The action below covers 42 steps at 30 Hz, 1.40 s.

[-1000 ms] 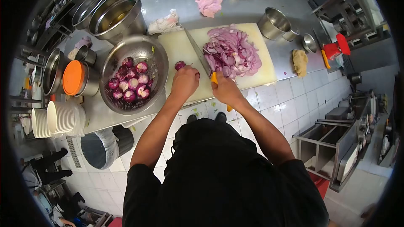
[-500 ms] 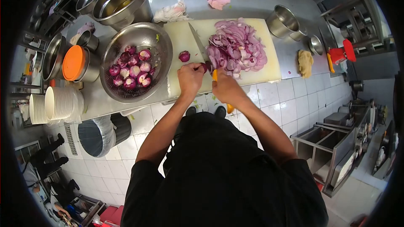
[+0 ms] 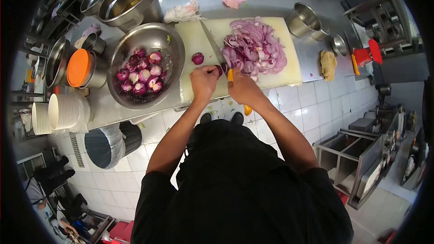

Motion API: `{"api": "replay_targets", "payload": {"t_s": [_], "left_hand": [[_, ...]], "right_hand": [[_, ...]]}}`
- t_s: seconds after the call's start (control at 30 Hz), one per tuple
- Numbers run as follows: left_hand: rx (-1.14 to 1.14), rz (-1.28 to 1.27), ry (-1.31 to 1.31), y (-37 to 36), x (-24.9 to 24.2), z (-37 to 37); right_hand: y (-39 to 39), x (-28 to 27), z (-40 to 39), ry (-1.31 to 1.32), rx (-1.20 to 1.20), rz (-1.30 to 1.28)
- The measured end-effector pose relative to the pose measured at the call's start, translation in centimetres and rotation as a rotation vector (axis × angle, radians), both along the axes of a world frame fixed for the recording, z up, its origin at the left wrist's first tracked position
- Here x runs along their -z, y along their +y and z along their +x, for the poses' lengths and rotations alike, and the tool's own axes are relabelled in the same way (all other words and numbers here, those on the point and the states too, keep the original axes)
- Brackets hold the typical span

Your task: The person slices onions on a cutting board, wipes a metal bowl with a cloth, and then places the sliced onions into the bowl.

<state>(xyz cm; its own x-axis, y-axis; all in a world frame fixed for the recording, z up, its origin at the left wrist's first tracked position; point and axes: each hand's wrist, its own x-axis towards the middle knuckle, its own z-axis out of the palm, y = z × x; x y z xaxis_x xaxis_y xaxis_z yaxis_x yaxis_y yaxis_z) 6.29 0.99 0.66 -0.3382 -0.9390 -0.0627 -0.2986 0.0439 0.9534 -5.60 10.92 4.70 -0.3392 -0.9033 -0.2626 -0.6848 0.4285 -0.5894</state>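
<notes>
My left hand (image 3: pixel 204 81) is closed on a red onion (image 3: pixel 220 70), pressing it against the cutting board (image 3: pixel 189 29). In my right hand (image 3: pixel 244 90) is a knife (image 3: pixel 211 40) with an orange handle, its blade lying beside the onion and pointing away from me. A heap of sliced onion (image 3: pixel 257 47) covers the right part of the board. Another whole onion (image 3: pixel 197 58) rests on the board just beyond my left hand. To the left, a perforated steel bowl (image 3: pixel 174 47) contains several peeled onions (image 3: pixel 143 76).
Steel pots (image 3: pixel 304 20) stand right of the board, near a yellow cloth (image 3: pixel 327 65) and a red-and-orange tool (image 3: pixel 367 58). On the left are an orange-lidded pot (image 3: pixel 79 68) and stacked white bowls (image 3: pixel 63 112). A lined bin (image 3: pixel 108 144) stands below. Other people appear at the edges.
Both hands stay nearly in place at the onion, with only a slight shift of the knife. A person's arm has come into view at the far top right.
</notes>
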Motion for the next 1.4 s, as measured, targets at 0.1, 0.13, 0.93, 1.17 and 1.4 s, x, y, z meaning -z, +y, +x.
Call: {"api": "replay_targets", "payload": {"t_s": [0.1,0.13,0.93,1.17,1.4], "left_hand": [[-0.008,0.020,0.009,0.0,0.2,0.1],[-0.007,0.029,0.013,-0.1,-0.3,0.0],[0.009,0.037,0.034,-0.1,0.0,0.1],[0.010,0.028,0.035,-0.1,0.2,0.1],[0.011,0.020,0.018,0.0,0.4,0.1]], "right_hand": [[0.1,-3.8,0.8,-0.086,0.014,0.096],[0.1,-1.4,1.3,-0.029,0.005,0.038],[0.8,-4.8,1.7,-0.042,0.014,0.120],[1.0,-2.5,2.3,0.045,-0.007,0.032],[-1.0,-1.6,1.7,-0.100,0.061,0.042]]}}
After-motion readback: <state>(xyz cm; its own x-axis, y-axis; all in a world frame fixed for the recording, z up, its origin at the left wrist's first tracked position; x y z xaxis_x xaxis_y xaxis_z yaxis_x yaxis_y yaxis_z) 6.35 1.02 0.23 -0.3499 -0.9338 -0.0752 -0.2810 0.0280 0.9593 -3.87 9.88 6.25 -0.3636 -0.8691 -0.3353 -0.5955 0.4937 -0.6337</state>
